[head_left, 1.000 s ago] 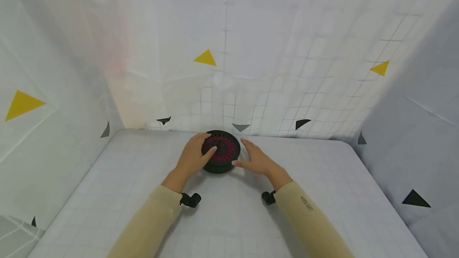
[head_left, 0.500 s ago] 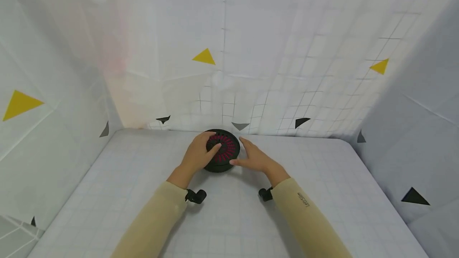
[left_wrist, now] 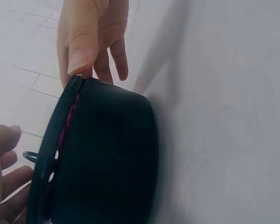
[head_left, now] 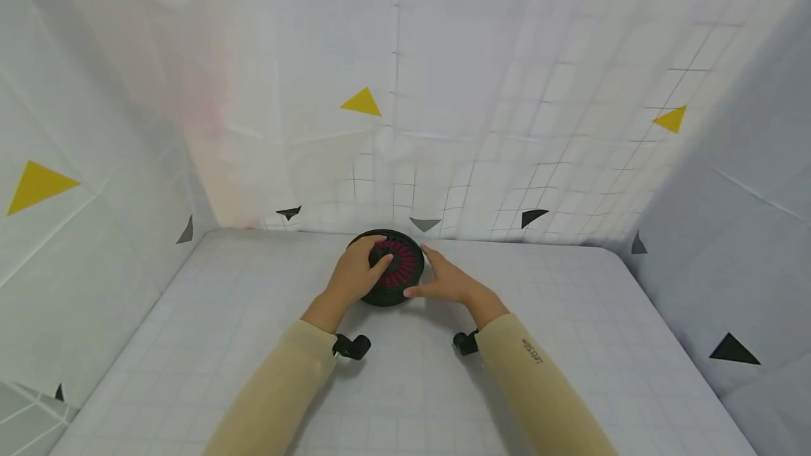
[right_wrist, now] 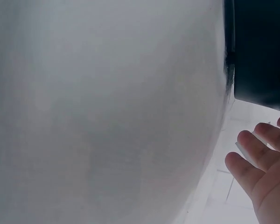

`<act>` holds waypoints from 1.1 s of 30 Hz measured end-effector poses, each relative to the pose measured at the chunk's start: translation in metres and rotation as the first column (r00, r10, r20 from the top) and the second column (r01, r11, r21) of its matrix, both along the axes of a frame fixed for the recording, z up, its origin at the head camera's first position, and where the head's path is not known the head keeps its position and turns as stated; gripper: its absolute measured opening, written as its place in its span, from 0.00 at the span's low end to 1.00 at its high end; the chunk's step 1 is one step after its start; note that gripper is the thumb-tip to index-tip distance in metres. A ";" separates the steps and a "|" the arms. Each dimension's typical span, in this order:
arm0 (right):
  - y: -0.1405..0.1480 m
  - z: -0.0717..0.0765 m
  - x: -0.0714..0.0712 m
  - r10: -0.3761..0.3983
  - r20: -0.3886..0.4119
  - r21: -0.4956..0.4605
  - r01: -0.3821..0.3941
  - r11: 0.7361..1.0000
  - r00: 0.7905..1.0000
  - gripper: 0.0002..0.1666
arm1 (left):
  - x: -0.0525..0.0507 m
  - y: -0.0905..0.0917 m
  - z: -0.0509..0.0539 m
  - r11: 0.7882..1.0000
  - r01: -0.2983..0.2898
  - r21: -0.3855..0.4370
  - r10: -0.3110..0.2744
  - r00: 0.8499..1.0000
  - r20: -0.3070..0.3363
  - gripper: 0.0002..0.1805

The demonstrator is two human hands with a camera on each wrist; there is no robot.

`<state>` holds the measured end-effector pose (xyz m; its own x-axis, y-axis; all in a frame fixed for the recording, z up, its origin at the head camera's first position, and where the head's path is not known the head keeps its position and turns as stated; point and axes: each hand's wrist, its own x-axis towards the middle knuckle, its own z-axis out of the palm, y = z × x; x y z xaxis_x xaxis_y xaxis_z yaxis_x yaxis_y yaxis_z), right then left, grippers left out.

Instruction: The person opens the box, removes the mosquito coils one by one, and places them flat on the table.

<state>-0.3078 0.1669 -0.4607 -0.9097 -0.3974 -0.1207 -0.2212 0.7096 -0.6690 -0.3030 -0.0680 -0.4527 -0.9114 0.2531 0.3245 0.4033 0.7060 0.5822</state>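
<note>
A round black tin (head_left: 380, 297) with a pink-red slotted lid (head_left: 400, 263) stands near the back edge of the table. My left hand (head_left: 353, 271) arches over the lid's left half, hiding part of it. In the left wrist view, its fingers (left_wrist: 15, 183) and thumb are spread beside a small wire loop (left_wrist: 30, 156) on the lid. My right hand (head_left: 448, 280) is at the tin's right side, its thumb (left_wrist: 82, 58) touching the rim. The right fingers (right_wrist: 252, 161) are extended along the side; whether they touch is unclear. A narrow gap shows under the lid's rim in the left wrist view.
A pale gridded cloth covers the table (head_left: 393, 400). White gridded sheets form a back wall (head_left: 481, 90) close behind the tin, with side walls left and right. Yellow and black triangle markers are on the walls. Each wrist carries a small black camera (head_left: 355, 347).
My left hand has shifted slightly right over the lid, and more black rim shows behind it on the left. My right hand keeps nearly the same place, its wrist a little further left.
</note>
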 end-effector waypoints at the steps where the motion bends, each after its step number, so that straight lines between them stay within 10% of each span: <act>1: 0.000 -0.001 0.000 -0.001 0.005 -0.004 0.001 1.000 1.000 0.74 | 0.000 0.000 0.000 1.000 -0.001 0.000 0.001 1.000 0.002 0.27; 33: -0.004 -0.011 -0.012 0.033 0.099 -0.208 -0.012 0.978 0.995 0.67 | -0.002 0.001 -0.005 0.992 -0.033 0.125 0.025 0.997 0.066 0.17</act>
<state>-0.3199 0.1634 -0.4714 -0.8876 -0.4434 -0.1247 -0.1590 0.5492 -0.8204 -0.3053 -0.0672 -0.4581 -0.9379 0.1869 0.2922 0.3422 0.6365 0.6913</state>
